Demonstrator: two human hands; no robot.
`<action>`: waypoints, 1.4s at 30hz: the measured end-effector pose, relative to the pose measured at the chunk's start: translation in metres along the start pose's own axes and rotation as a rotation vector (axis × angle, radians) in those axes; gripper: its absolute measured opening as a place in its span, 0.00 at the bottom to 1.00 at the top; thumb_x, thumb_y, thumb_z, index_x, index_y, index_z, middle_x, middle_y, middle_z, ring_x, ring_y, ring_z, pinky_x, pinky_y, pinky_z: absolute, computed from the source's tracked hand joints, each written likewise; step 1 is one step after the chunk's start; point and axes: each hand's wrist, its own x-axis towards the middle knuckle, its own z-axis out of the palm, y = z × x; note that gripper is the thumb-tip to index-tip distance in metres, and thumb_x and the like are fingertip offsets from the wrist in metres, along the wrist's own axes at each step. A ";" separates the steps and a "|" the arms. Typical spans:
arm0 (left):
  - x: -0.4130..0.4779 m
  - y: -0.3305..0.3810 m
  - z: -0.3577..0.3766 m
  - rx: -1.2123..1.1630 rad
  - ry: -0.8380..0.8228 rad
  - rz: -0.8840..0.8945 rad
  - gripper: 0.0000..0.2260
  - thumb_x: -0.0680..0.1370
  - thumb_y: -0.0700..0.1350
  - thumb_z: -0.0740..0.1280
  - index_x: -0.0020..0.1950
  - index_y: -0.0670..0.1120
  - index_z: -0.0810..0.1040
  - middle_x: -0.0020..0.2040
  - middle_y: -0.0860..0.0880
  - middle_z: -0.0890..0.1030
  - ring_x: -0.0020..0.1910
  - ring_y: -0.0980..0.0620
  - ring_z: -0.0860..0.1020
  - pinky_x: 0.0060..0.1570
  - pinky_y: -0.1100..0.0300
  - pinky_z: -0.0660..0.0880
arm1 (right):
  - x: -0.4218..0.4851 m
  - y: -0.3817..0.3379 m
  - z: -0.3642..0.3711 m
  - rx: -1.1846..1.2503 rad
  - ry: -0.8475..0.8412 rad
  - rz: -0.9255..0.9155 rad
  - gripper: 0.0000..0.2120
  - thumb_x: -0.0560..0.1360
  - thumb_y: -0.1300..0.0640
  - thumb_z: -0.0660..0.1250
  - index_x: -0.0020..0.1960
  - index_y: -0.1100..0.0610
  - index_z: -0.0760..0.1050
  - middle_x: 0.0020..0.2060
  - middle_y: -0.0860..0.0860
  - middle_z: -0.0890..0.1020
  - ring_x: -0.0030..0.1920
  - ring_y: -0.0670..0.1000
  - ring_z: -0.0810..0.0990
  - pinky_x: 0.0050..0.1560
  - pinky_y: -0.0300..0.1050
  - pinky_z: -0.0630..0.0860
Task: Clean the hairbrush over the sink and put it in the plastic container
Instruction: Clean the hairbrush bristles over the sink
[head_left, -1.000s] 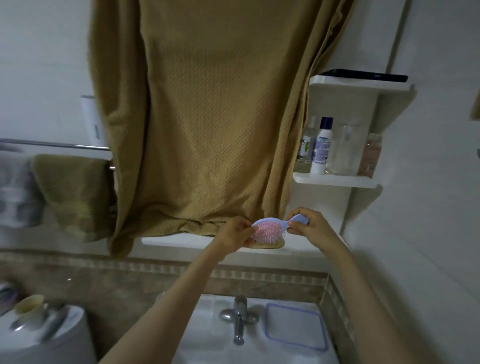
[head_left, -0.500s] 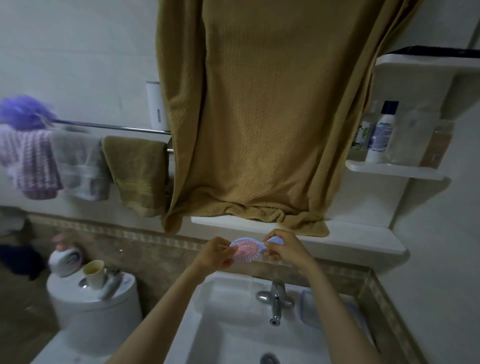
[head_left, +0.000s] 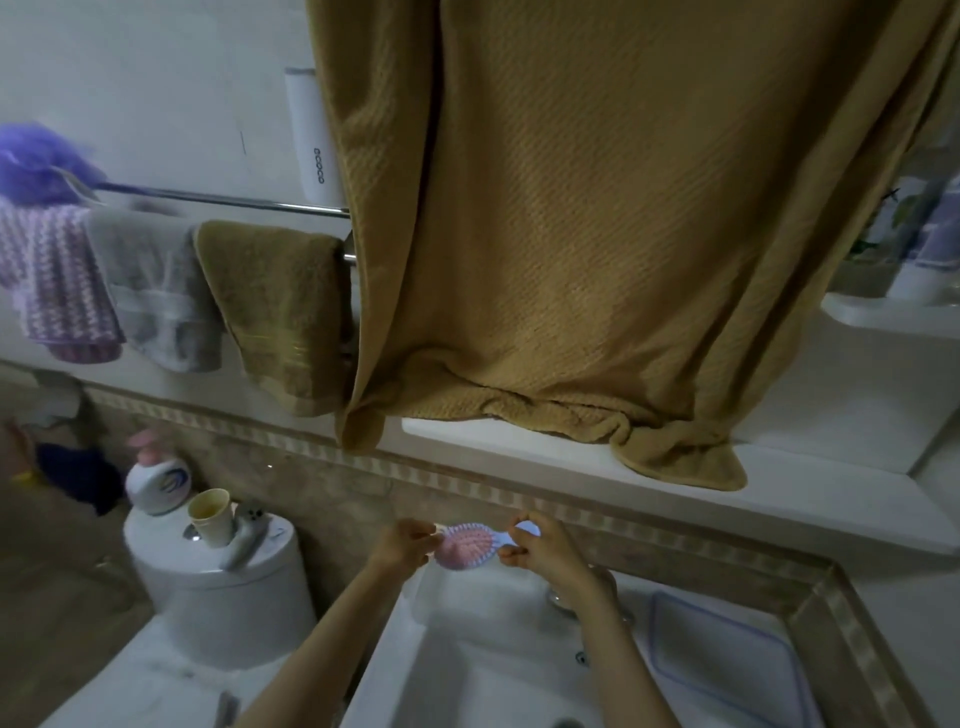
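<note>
While over sink (head_left: 467, 670), hairbrush (head_left: 467, 546) btwn grips.

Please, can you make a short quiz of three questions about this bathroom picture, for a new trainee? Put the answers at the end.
1. True or false: the hairbrush is already inside the plastic container.
2. Which hand grips the brush handle? A) left hand B) right hand C) neither
3. Fill in: the container sits on the sink edge to the ____ of the basin.

Key
1. False: both hands hold it above the back of the sink.
2. B: the right hand pinches the handle, the left touches the bristle head.
3. Right.
</note>
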 end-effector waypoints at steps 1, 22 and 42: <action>0.008 -0.006 0.003 0.000 0.005 -0.022 0.14 0.74 0.31 0.65 0.29 0.43 0.72 0.20 0.52 0.72 0.24 0.55 0.70 0.21 0.73 0.66 | 0.008 0.006 -0.001 0.028 0.016 0.017 0.11 0.76 0.69 0.58 0.36 0.61 0.70 0.33 0.57 0.76 0.27 0.46 0.80 0.30 0.36 0.78; 0.108 -0.085 0.045 -0.103 0.127 -0.384 0.05 0.74 0.33 0.65 0.47 0.38 0.72 0.36 0.41 0.75 0.33 0.49 0.74 0.21 0.68 0.75 | 0.097 0.107 0.001 -0.700 -0.075 -0.001 0.04 0.72 0.58 0.64 0.40 0.56 0.75 0.47 0.60 0.81 0.47 0.55 0.79 0.39 0.42 0.69; 0.134 -0.119 0.064 0.531 0.150 -0.328 0.13 0.73 0.41 0.65 0.57 0.40 0.78 0.56 0.40 0.82 0.56 0.43 0.79 0.57 0.55 0.75 | 0.125 0.143 0.025 -1.231 0.049 -0.134 0.20 0.31 0.58 0.80 0.15 0.56 0.71 0.12 0.54 0.73 0.13 0.46 0.72 0.14 0.32 0.64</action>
